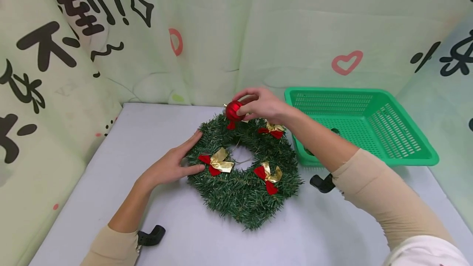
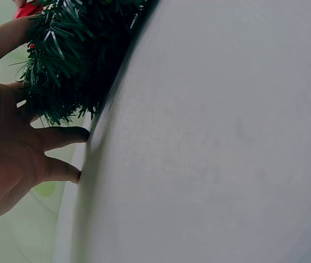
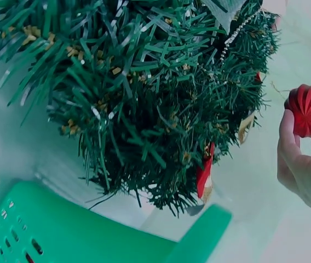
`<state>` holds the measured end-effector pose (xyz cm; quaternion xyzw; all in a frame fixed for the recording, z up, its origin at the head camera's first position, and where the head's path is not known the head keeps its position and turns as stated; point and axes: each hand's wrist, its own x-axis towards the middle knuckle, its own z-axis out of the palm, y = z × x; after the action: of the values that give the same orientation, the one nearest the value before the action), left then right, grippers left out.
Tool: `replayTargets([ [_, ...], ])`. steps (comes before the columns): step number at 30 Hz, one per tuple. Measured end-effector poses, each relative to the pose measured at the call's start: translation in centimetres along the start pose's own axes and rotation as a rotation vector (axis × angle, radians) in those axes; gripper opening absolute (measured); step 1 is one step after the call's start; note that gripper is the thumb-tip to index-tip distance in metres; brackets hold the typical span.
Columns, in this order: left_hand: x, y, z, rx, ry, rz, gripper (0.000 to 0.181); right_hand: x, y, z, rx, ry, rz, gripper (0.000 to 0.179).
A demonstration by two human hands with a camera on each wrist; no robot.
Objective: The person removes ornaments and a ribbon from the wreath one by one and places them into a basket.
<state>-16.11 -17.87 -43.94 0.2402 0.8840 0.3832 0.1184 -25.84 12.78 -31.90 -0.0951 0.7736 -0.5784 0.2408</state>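
A green artificial Christmas wreath (image 1: 240,204) lies flat on the table, decorated with red and gold bows (image 1: 219,161). My right hand (image 1: 265,105) pinches a shiny red Christmas ball (image 1: 233,111) over the wreath's far side. Ridges run down the ball in the right wrist view, where it appears apart from the greenery (image 3: 144,104). A red bow tip shows just below the ball, the rest of that bow mostly hidden. On the wreath's left edge rests my left hand (image 1: 171,166), fingers spread and fairly straight. Two of its fingertips (image 2: 70,135) touch the table in the left wrist view.
A green plastic basket (image 1: 425,157) stands at the back right, close to the wreath, with a few dark bits inside partly hidden by my right forearm. The white table (image 1: 273,237) meets a printed curtain (image 1: 221,32) at the back and left.
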Motion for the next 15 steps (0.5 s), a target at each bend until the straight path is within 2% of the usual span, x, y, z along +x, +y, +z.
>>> replayTargets([
  [15,0.0,0.1,0.0,0.013,-0.002,0.008,0.097,-2.8,-0.7,-2.5,0.020,0.039,0.005,0.046],
])
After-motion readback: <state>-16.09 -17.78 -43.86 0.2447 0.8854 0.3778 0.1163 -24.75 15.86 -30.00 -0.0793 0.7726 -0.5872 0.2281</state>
